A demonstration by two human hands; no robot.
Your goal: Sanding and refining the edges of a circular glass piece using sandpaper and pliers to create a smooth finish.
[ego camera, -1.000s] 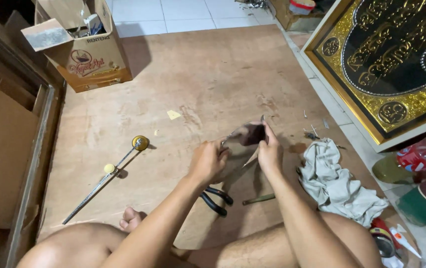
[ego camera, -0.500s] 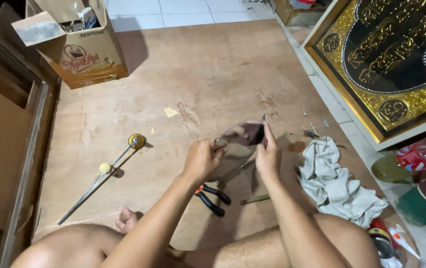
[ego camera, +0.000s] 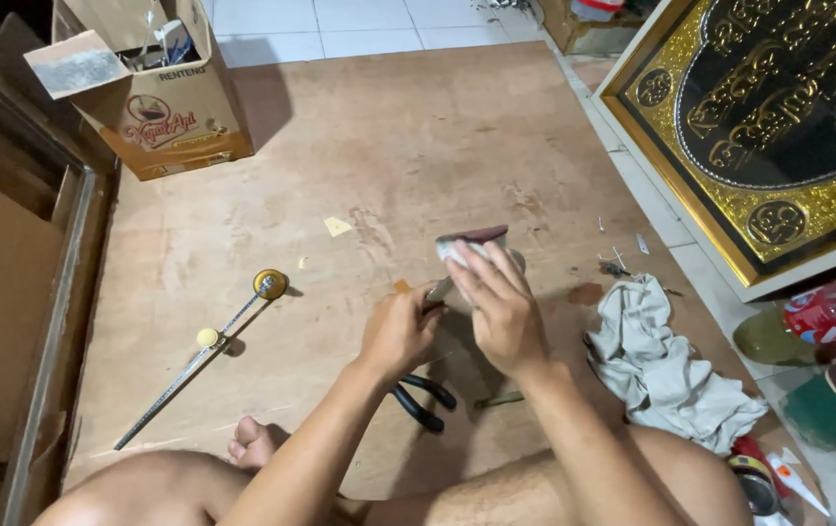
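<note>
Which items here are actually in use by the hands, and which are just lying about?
In use:
- small folded sheet, dark one side, pressed by right hand
- thin metal piece, gripped by left hand

Lying about:
- black-handled pliers
- grey rag
- long metal rod with round brass end
- cardboard box
- gold-framed panel

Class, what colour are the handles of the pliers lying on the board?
Black, seen in the head view: the pliers lie beneath the left hand.
</note>
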